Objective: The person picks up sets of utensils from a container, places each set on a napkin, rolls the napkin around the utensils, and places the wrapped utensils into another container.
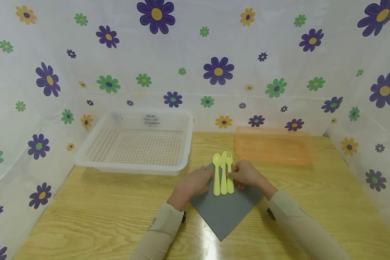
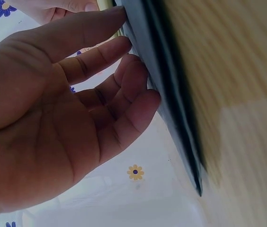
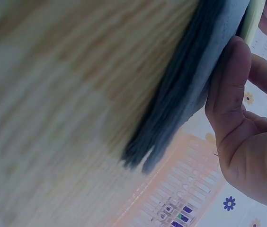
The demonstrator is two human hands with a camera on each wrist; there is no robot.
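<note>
"Grey cloth (image 1: pixel 222 216) lies cornerwise between the two sets of fingers. Why so central?"

"Probably so both hands reach it equally. Yellow spoon (image 1: pixel 216 177), knife (image 1: pixel 224 180) and fork (image 1: pixel 230 186) lie side by side on it, in the gap between the fingers, handles towards the person. I'd guess that close row is meant to be tidy."

"What is the left hand (image 1: pixel 195 182) doing?"

"Its fingers are loose, bent a little, tips touching the cloth to the spoon's left. They grasp nothing; I'd say they steady that side."

"And the right hand (image 1: pixel 247 175)?"

"Fingertips meet the fork's handle from its right, perhaps to line it up. Whether they pinch it, I can't tell."

"Do the wrist views help?"

"Yes. From above, the cloth looks like one flat sheet. Beside the right fingertips, the right wrist view shows a thick edge of several layers, so it's folded. The left wrist view shows the left palm and curved fingers, hidden from overhead."

"What does only the head view give?"

"The whole row of cutlery, and the white basket (image 1: pixel 133 168) complete, beyond the left fingers. The orange basket (image 1: pixel 276 159), beyond the right fingers, shows partly in the right wrist view too."
</note>
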